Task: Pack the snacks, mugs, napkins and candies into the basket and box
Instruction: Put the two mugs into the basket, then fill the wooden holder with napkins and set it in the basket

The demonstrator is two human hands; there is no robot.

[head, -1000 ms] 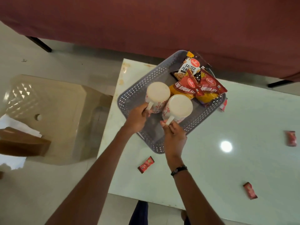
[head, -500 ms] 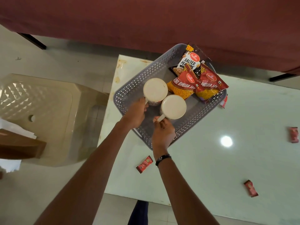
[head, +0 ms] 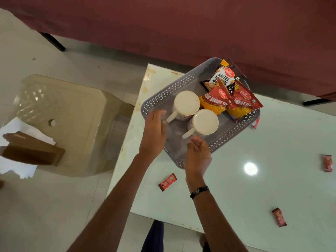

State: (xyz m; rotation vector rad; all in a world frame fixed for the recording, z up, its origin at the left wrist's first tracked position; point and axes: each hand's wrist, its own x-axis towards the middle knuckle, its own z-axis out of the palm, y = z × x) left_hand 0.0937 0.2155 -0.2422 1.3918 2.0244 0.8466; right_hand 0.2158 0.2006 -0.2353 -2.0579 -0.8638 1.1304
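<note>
Head view: grey basket (head: pixel 160 99) sat on pale desk (head: pixel 254 188) at far left corner. Two white mugs (head: pixel 186 104) stood upside down inside, touching, handles toward person. Snack packets (head: pixel 234 99) piled at basket's far end. Left hand (head: pixel 154 131) hovered by mug handle, grip loose, holding nothing. Right hand (head: pixel 198 155) over near rim, fingers relaxed, empty. Red candies (head: pixel 167 181) scattered on desk.

grey lattice basket (head: pixel 160 96), cream mugs (head: pixel 186 104)
</note>
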